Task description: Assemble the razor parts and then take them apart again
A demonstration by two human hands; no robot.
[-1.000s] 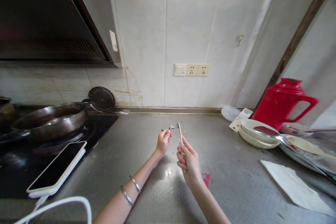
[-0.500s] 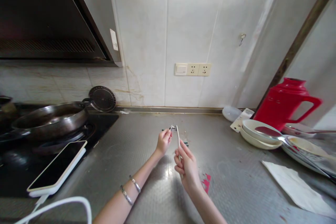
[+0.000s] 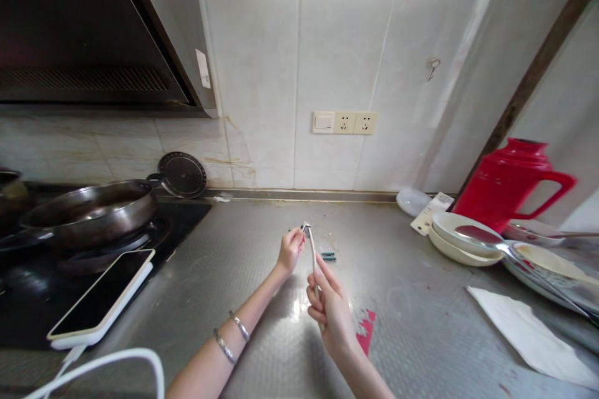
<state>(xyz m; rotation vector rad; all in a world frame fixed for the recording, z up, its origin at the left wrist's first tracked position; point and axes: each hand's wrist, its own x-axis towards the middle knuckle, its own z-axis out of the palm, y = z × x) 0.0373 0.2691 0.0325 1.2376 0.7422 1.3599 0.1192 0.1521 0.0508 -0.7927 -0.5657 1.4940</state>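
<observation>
Above a grey metal counter (image 3: 412, 318), the left hand (image 3: 291, 250) pinched a small metallic piece (image 3: 306, 225) (too small to identify). The right hand (image 3: 331, 308) gripped a slim white stick (image 3: 313, 251), its tip meeting or nearly meeting that piece. Dark-green strips (image 3: 328, 256) lay near the right fingers.

Bare bench (image 3: 412, 299) gives passage between the left hand (image 3: 291, 252) and the stove (image 3: 28, 312), and from the right hand (image 3: 331, 305) across to the paper (image 3: 528, 330). Leftward, the pan (image 3: 121, 223) and phone (image 3: 100, 299) obstruct, under the hood (image 3: 84, 25); rightward, bowls (image 3: 461, 254) and a red flask (image 3: 498, 184) do. The wall (image 3: 337, 50) closes the back.
</observation>
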